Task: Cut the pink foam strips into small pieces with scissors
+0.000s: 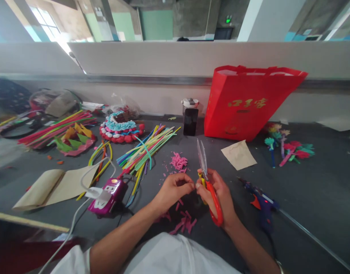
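My right hand is wrapped round scissors with red handles, their blades pointing up and slightly parted. A small yellow piece shows beside the blades at the same hand. Just left of it, my left hand has thumb and forefinger pinched together, near the right fingertips; whatever lies between them is too small to make out. Beyond the left hand lies a pile of small pink pieces. Longer pink strips are scattered on the dark table between my forearms.
Bundled coloured stems and a purple power block lie left. A phone leans on a bottle beside a red bag. To the right are brown paper, a glue gun and small flowers.
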Available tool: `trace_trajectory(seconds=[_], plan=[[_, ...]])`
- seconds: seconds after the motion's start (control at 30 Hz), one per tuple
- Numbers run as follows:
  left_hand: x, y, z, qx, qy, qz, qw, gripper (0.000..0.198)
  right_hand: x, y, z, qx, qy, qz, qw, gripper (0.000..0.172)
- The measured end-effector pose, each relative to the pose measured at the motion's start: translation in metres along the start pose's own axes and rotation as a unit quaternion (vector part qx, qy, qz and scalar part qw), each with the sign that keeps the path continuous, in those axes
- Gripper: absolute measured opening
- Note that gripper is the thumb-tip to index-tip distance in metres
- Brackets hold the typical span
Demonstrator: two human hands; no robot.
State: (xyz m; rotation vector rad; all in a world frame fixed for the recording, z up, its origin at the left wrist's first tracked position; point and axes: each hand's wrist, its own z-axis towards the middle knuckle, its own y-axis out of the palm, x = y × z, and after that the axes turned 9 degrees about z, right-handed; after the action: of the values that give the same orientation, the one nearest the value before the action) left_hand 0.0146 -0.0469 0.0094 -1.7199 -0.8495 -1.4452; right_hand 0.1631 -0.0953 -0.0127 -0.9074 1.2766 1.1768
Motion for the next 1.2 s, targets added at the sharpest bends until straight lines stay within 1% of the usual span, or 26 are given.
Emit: trace_trajectory(seconds=[0.13, 0.23, 0.3, 0.37, 0.47, 0.57, 0.67, 0.83, 1.0, 1.2], plan=[[-0.007, 0.0, 0.0, -0.018, -0.02, -0.061, 0.998, 0.013, -0.003, 0.002, -0.001, -0.021, 0.023, 0.03, 0.999, 0.04], [-0.011, -0.001, 0.0, -0.029, -0.038, -0.084, 0.995, 0.011, -0.002, 0.003, -0.002, -0.032, 0.02, 0.037, 0.999, 0.039], [-0.013, -0.002, 0.001, -0.033, -0.038, -0.112, 0.992, 0.009, 0.0, 0.003, -0.002, -0.031, 0.007, 0.026, 0.999, 0.039], [-0.013, -0.005, 0.003, -0.016, -0.025, -0.167, 0.985, 0.007, 0.003, 0.002, -0.003, -0.015, -0.019, -0.023, 0.999, 0.037], [-0.011, -0.008, 0.004, 0.037, 0.001, -0.266, 0.963, 0.007, 0.004, 0.001, -0.004, 0.01, -0.071, -0.135, 0.988, 0.035], [-0.007, -0.007, 0.004, 0.079, 0.015, -0.32, 0.944, 0.008, 0.005, 0.003, -0.006, -0.01, -0.098, -0.205, 0.974, 0.036], [-0.006, 0.0, 0.002, 0.097, 0.011, -0.337, 0.936, 0.009, 0.006, 0.008, -0.008, -0.037, -0.106, -0.23, 0.967, 0.035], [-0.007, 0.009, 0.0, 0.122, 0.008, -0.341, 0.932, 0.012, 0.009, 0.012, -0.011, -0.049, -0.125, -0.255, 0.958, 0.032], [-0.007, 0.009, 0.0, 0.14, 0.017, -0.332, 0.933, 0.012, 0.009, 0.012, -0.011, -0.048, -0.12, -0.269, 0.954, 0.032], [-0.007, 0.009, -0.001, 0.152, 0.029, -0.316, 0.936, 0.013, 0.008, 0.012, -0.012, -0.057, -0.116, -0.255, 0.958, 0.029]])
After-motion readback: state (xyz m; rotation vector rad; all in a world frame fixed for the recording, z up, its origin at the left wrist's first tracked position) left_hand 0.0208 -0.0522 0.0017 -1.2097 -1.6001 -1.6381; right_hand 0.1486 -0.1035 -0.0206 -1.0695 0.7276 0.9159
